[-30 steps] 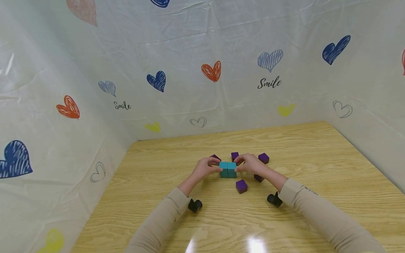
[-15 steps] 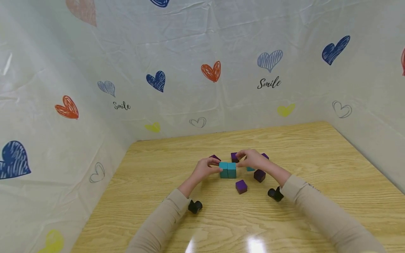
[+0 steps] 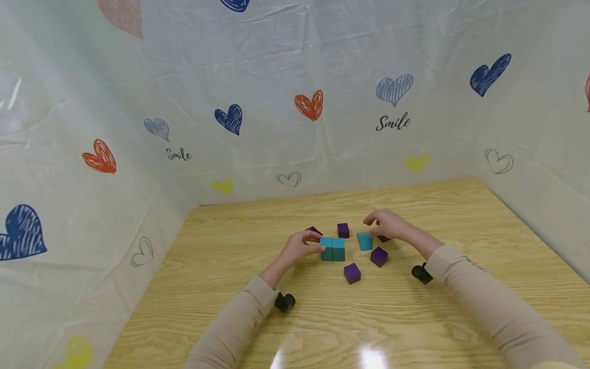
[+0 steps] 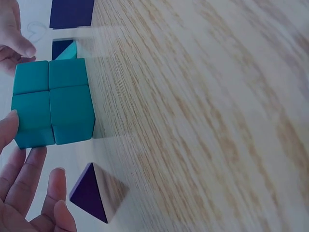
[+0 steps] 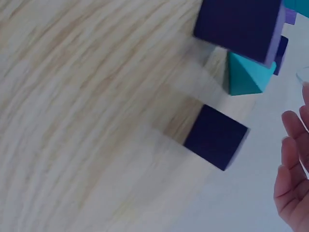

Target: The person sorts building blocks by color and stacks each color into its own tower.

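A teal block of several joined-looking cubes (image 3: 333,249) stands on the table. My left hand (image 3: 297,247) holds it at its left side, the thumb (image 4: 7,128) on one face and the other fingers spread below in the left wrist view. Right of it, a smaller teal piece with a sloping face (image 3: 364,241) stands on the wood. Over that piece's far right side is my right hand (image 3: 389,224), thumb tip overlapping it in the head view. In the right wrist view the right hand's fingers (image 5: 292,154) are loosely bent, with nothing between them.
Purple blocks lie around: a cube (image 3: 352,273) in front, one (image 3: 379,256) at the right, one (image 3: 343,230) behind, another partly under the right hand. A pointed purple piece (image 4: 91,193) sits by the left hand. Heart-printed sheeting (image 3: 258,148) bounds the wooden table (image 3: 230,230).
My right hand has let go of the cube block and moved right and away to the sloping teal piece, uncovering it. The left hand and the cube block have stayed put.
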